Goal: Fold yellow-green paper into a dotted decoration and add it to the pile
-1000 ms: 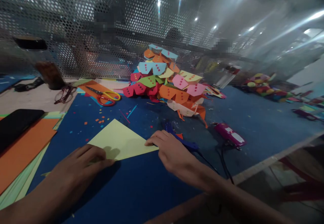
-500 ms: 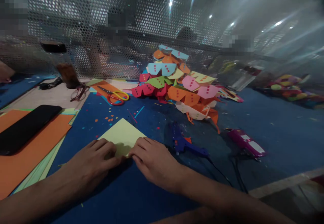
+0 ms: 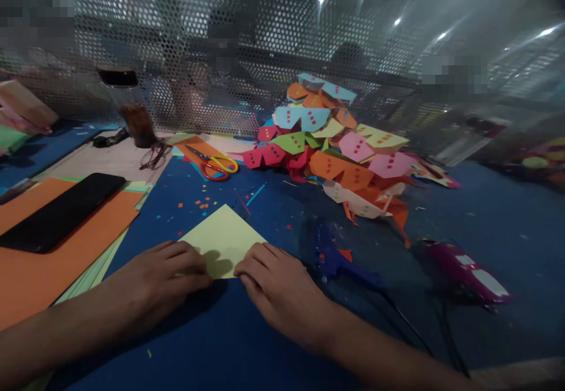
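A pale yellow sheet of paper (image 3: pixel 226 235) lies on the blue table, one corner pointing away from me and a straight edge nearest me. My left hand (image 3: pixel 170 276) holds its near left side, fingers curled and pressed together. On the near right side, my right hand (image 3: pixel 276 282) pinches the same edge with thumb and fingers. Both palms face down, and a short stretch of the edge shows between them. The fingers throw shadows on the paper.
Orange-handled scissors (image 3: pixel 214 167) and small scraps lie beyond the paper. Folded coloured shapes (image 3: pixel 339 149) are piled behind. A blue glue gun (image 3: pixel 339 258) and purple device (image 3: pixel 468 273) lie right. A phone (image 3: pixel 64 211) rests on orange sheets (image 3: pixel 95 232) left; a jar (image 3: pixel 138 120) stands behind.
The view has shifted, so most things appear farther right. My left hand has slid slightly outward along the near edge, leaving more paper visible between the hands.
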Demonstrator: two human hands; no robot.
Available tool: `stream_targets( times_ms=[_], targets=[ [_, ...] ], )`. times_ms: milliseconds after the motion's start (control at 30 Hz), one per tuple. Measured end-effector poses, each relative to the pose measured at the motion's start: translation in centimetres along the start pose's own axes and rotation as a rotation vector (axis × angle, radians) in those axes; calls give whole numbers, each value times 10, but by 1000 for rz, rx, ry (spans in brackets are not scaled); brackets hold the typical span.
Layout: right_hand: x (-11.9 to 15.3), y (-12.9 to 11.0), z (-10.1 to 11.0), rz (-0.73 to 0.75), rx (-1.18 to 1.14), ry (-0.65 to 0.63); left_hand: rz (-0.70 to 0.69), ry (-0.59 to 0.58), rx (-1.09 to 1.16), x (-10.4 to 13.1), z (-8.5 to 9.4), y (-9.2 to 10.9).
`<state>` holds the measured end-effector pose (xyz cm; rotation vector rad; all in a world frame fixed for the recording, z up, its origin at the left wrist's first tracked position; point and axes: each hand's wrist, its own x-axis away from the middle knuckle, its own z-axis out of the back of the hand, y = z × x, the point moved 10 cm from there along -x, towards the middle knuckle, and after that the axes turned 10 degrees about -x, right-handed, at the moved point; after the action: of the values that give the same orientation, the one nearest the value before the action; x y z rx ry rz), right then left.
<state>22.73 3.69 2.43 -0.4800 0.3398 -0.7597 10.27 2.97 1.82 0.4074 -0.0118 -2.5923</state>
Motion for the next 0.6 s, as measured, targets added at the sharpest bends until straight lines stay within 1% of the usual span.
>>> stream_targets(
  times_ms=[267,367,433,500,600],
  targets=[
    [-2,2,2,-5,-51,16,19,0,58,1,3,-4],
    [-1,2,3,-11,-55,17,-10,18,60,3,7,-4],
    [-1,2,4,-11,-53,16,-16,7,70,3,7,-5],
    [-1,1,4,-10,-54,13,6,5,90,3,8,-7],
    [-2,2,4,-16,-54,16,91,48,130,1,11,-11]
  ],
)
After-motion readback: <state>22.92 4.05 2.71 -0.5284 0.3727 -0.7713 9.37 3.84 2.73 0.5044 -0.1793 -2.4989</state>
